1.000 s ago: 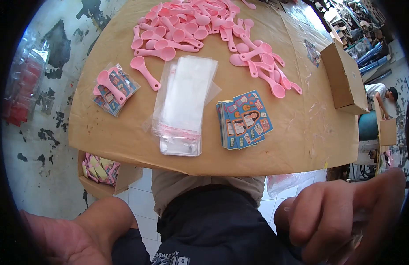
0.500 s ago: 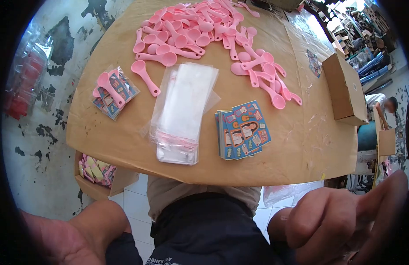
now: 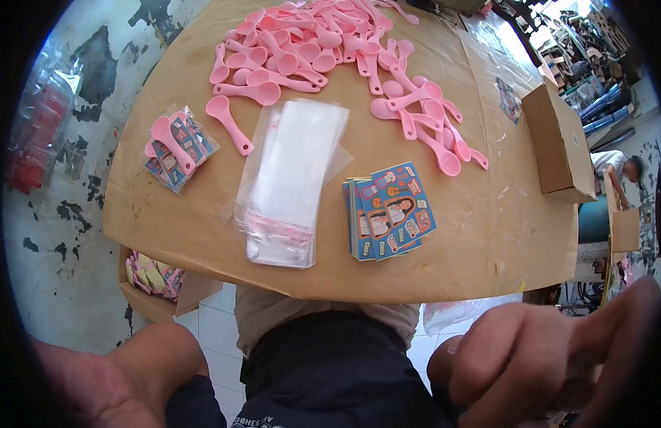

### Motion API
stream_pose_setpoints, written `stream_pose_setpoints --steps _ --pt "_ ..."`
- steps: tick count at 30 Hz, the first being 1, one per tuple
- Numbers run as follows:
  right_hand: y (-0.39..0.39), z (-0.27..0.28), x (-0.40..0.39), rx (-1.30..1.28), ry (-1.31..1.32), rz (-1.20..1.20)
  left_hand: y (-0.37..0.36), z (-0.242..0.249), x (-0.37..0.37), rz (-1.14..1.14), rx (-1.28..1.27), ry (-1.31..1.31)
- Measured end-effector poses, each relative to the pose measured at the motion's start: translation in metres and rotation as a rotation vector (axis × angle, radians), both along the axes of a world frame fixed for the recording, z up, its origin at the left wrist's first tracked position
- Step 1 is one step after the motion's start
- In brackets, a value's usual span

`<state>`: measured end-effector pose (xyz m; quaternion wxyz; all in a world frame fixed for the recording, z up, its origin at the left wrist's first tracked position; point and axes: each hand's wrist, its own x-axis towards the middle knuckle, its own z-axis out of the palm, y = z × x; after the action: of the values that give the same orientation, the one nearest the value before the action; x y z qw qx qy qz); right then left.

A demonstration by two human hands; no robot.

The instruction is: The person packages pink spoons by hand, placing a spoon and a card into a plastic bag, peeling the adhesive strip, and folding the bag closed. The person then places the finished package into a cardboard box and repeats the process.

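Note:
My left hand (image 3: 95, 385) is close to the camera at the lower left edge; only its palm side and wrist area show, and the fingers are out of sight. My right hand (image 3: 519, 349) is raised at the lower right with its fingers curled in. Whatever it may hold is hidden. Both hands are away from the table. Nearest to them on the brown-covered table (image 3: 444, 274) are a stack of clear plastic bags (image 3: 291, 171) and a pile of blue printed cards (image 3: 391, 210). A single pink measuring spoon (image 3: 229, 125) lies left of the bags.
A heap of pink spoons (image 3: 302, 53) covers the far side. At left, a spoon rests on bagged cards (image 3: 179, 151). A cardboard box (image 3: 559, 146) stands at right; an open carton (image 3: 141, 303) of packets sits below the table. Another person (image 3: 616, 167) is at far right.
The view has shifted slightly, so the table items appear a little further left. My right hand has moved a little to the left, its fingers still curled. Nothing on the table has changed place.

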<state>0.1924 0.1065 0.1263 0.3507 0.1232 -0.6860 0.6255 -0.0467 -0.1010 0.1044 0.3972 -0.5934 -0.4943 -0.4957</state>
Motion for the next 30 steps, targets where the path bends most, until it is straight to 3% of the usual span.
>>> stream_pose_setpoints --steps 30 --pt "-0.01 -0.017 -0.004 0.067 0.227 -0.043 -0.004 0.014 -0.012 -0.076 0.005 -0.003"
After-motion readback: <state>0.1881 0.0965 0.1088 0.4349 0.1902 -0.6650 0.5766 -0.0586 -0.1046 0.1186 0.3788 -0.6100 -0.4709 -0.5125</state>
